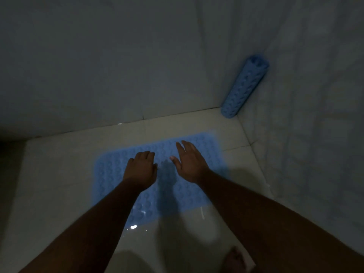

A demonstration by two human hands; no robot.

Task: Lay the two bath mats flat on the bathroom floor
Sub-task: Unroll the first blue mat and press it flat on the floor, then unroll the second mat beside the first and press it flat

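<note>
While one blue mat (197,154) lies flat under two empty hands, fingers (185,148) spread, one rolled mat (244,85) stands.

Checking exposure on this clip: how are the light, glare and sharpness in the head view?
Head view: dim, bluish and soft throughout; glare spots on the glossy floor near the flat mat; hand shadow on it between left hand and right hand; rolled mat readable.
</note>
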